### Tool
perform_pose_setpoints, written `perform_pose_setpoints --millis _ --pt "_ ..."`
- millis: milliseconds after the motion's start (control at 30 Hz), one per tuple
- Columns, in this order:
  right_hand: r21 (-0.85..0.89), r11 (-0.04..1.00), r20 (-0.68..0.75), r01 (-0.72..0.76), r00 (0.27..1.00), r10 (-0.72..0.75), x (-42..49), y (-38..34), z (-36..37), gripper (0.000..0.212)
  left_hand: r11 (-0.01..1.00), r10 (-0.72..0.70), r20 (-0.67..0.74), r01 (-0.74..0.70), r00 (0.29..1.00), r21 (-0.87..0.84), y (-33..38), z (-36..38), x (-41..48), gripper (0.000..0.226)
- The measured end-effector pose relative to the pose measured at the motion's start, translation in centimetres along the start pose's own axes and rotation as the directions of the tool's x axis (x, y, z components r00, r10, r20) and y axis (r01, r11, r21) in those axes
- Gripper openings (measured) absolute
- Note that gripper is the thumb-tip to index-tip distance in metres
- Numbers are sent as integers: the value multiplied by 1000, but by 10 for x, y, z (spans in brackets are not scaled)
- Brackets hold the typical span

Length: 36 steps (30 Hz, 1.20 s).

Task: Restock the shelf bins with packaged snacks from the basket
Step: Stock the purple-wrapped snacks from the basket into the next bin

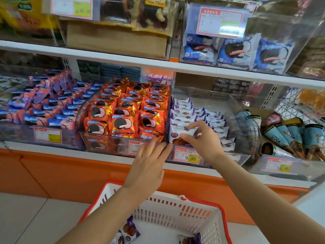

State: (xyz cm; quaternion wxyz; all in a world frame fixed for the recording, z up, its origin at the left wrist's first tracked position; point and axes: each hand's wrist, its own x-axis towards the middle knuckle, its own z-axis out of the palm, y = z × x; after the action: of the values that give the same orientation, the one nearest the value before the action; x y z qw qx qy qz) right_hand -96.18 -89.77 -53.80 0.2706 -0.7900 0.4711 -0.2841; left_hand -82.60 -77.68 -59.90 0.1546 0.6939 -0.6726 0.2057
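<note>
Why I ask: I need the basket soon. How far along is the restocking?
Done: rows of purple-and-white packets stand in the bin. In hand: the right hand pinches one packet at the front row; the left hand reaches the bin's front, fingers straight. Left: a few similar packets lie in the basket.

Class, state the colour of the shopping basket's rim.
The basket rim is red, best seen in the head view.

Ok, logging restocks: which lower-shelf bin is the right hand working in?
The bin of white-and-purple packets, right of the orange cookie bin; the right hand holds a packet there.
</note>
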Motion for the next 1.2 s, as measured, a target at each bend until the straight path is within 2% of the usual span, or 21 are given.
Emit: perform_pose_setpoints --millis 67,200,333,433,533,600,633,700,833,1033,1200 --pt "-136 989 3 55 998 -55 -2 -2 1 29 1000 0 -2 0 1000 -3 1 1 1 75" --pt "-416 892 79 180 984 -162 -8 -8 6 30 1000 -2 8 2 1000 -4 3 3 2 80" --pt "-488 851 129 193 980 -149 -14 -10 9 31 1000 -18 0 18 1000 -5 7 1 4 78" --pt "-524 820 118 231 973 -199 -18 -11 5 32 999 -28 20 28 999 -18 7 -1 4 76" --pt "-695 635 136 338 929 -345 -28 -9 0 32 1000 -15 23 15 1000 -7 6 -1 4 76" --pt "-735 545 197 404 895 -399 -36 -8 0 54 1000 -2 10 2 1000 8 4 -1 3 79" --pt "-721 536 245 440 885 -397 -39 -7 0 64 1000 4 5 -4 1000 15 4 -1 2 81" --pt "-681 560 320 473 879 -353 -45 -5 3 71 1000 12 3 -12 1000 20 4 1 2 84" --pt "-651 620 313 437 899 -304 -51 -3 8 70 1000 17 7 -17 1000 23 4 3 0 85" --pt "-634 654 114 412 886 -449 -64 20 14 60 999 45 21 -46 999 28 6 -1 -5 87" --pt "-596 709 97 376 911 -401 -89 64 24 41 993 112 74 -114 991 23 6 13 -43 69"
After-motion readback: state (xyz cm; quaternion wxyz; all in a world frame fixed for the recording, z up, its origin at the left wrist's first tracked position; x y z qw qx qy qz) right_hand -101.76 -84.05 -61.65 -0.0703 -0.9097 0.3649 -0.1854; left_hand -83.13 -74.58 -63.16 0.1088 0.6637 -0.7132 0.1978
